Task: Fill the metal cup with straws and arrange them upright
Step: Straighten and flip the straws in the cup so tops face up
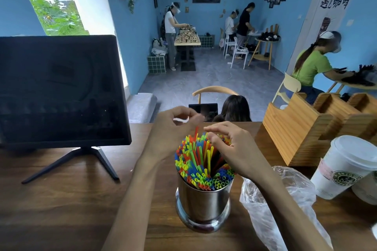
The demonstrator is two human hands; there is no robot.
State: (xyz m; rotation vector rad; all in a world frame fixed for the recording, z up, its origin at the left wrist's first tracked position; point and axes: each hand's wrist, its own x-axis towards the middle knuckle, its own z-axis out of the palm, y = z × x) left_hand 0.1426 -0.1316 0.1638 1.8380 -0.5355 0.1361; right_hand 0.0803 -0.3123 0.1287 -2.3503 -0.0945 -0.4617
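Metal cup (204,204): stood near the middle of the brown wooden table (61,199), shiny, with a wide round foot. Packed full of straws (201,163) in red, yellow, green and blue, open ends up. Mostly upright, though the far ones fanned out and leaned, and one red straw poked up higher than the rest.

Right hand (230,146): spread over the top of the bunch, fingers bent and a little apart, tips touching the straw ends. Held nothing.

Left hand (175,126): lifted above and behind the cup, thumb and fingers curled close together, blurry. Could not tell if anything was pinched there.

Just right of the cup: a crinkly clear plastic bag (285,199), under the right arm, looked flat. Further right: a white paper cup (344,167) with a lid on and a green round logo; inside hidden. Behind it: a wooden box (302,126) with slots, insides not seen. Far left: a dark screen (59,89) on black legs.
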